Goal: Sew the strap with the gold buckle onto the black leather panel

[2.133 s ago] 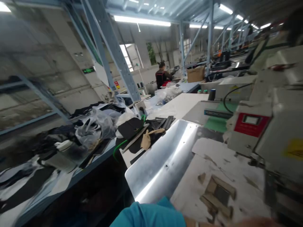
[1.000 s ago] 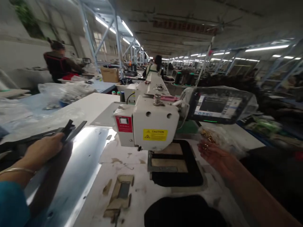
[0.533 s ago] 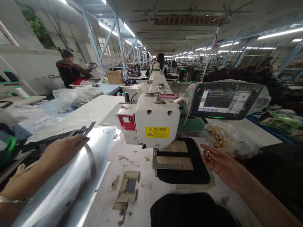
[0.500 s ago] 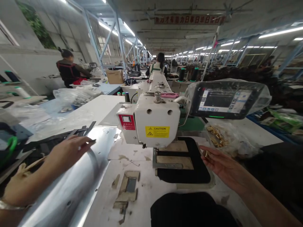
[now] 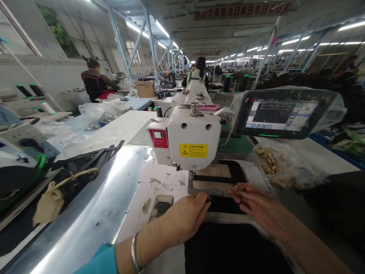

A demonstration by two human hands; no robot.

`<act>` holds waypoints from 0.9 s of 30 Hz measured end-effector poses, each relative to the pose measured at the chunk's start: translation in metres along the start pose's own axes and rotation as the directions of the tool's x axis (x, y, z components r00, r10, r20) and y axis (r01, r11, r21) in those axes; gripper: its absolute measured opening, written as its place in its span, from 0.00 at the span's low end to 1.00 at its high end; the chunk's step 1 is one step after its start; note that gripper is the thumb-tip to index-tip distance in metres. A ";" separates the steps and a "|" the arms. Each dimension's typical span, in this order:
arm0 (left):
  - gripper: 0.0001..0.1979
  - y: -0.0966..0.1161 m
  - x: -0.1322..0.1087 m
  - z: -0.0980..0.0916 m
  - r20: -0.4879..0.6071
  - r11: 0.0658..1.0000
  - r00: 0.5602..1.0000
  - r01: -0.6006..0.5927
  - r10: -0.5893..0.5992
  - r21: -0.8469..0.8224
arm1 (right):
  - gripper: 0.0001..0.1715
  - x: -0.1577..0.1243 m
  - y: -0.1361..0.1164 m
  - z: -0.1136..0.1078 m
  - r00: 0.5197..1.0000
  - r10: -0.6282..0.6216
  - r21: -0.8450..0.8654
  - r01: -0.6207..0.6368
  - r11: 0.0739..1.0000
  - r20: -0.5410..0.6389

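Observation:
My left hand (image 5: 188,213) is closed, pinching a short black strip (image 5: 210,199) whose dark end pokes out past the fingertips. Facing it, my right hand (image 5: 256,203) grips a small gold metal buckle (image 5: 238,188) between thumb and fingers. The strip and the buckle are close but apart. Both hands are over a black fabric panel (image 5: 225,204), which lies under the metal clamp frame (image 5: 209,192) of a white sewing machine (image 5: 194,133). Nearer to me lies a second black panel (image 5: 234,247).
A plastic bag of gold buckles (image 5: 269,161) lies at the right, below a plastic-wrapped control screen (image 5: 279,114). Black strips (image 5: 99,158) are piled at the left beside a shiny metal plate (image 5: 114,201). Two people sit farther back, one left (image 5: 95,82), one ahead (image 5: 196,74).
My left hand has moved right from the strip pile to the machine's front, carrying the black strip. My right hand has shifted slightly left with the buckle, closer to it.

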State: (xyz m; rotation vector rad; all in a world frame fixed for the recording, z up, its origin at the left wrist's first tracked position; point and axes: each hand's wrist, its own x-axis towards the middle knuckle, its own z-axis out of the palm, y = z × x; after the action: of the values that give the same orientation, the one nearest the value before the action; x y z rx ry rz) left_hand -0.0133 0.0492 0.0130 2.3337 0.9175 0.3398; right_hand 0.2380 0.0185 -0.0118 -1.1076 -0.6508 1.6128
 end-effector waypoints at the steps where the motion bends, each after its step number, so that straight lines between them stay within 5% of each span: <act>1: 0.13 0.004 0.005 0.005 -0.015 1.000 1.000 -0.021 0.021 -0.010 | 0.10 -0.001 0.001 0.002 1.000 0.017 -0.022 -0.016 1.000 0.012; 6: 0.16 0.014 0.024 0.030 -0.097 0.996 0.992 -0.084 0.085 0.021 | 0.15 -0.006 0.008 0.012 0.995 -0.044 -0.255 0.065 0.965 0.087; 12: 0.17 0.018 0.025 0.043 -0.132 0.998 0.991 -0.037 0.029 -0.059 | 0.34 -0.007 0.009 0.017 0.994 -0.051 -0.509 0.095 0.856 0.100; 18: 0.10 0.020 0.027 0.039 -0.062 0.995 0.997 -0.035 0.041 0.093 | 0.19 -0.007 0.014 0.022 0.992 -0.041 -0.708 0.113 0.697 0.118; 20: 0.08 0.021 0.028 0.037 -0.057 0.997 0.998 0.007 -0.002 0.077 | 0.18 -0.006 0.018 0.024 0.994 -0.031 -0.685 0.096 0.722 0.107; 24: 0.10 0.023 0.027 0.033 -0.089 0.982 0.978 0.190 -0.189 -0.002 | 0.18 -0.006 0.015 0.025 0.992 0.054 -0.424 -0.098 0.900 -0.115; 27: 0.09 0.024 0.027 0.032 -0.072 0.984 0.986 0.154 -0.148 0.085 | 0.20 -0.010 0.008 0.027 0.982 0.111 -0.332 -0.158 0.930 -0.156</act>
State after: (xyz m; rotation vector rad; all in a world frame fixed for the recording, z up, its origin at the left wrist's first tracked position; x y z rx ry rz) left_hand 0.0327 0.0399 0.0030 2.3283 1.1563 0.3202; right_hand 0.2107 0.0091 -0.0034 -1.5330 -0.8009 1.5584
